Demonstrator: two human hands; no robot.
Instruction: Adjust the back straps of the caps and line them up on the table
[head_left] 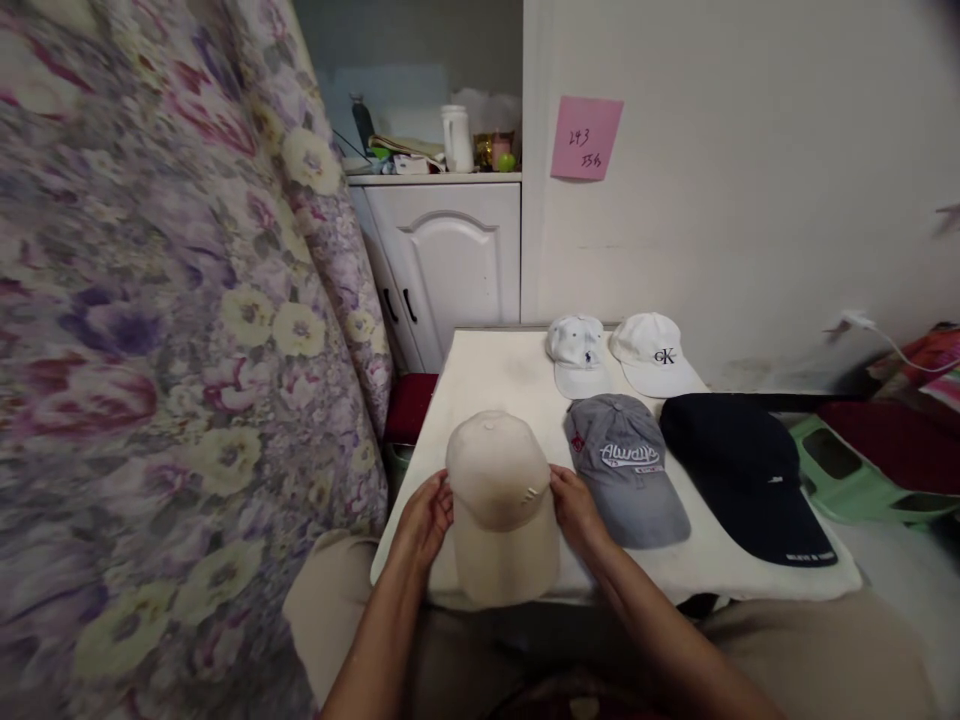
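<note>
A beige baseball cap (499, 480) with a small striped logo is held between my two hands at the near edge of the table, its brim toward me. My left hand (429, 518) grips its left side with curled fingers. On the opposite side, my right hand (576, 508) pinches the cap's edge. Just right of that hand lies a grey cap (622, 465) lettered "Always". Beyond it is a large navy cap (739, 475). Two pale caps sit at the back: a light one (579, 352) with a small dark emblem and a white "CK" cap (652, 352).
A cream cloth covers the table (480, 370). A floral curtain (247, 380) hangs close on the left. Behind stand a white cabinet (457, 260) and a wall with a pink note (586, 138). To the right is a green stool (840, 460) with a dark red top.
</note>
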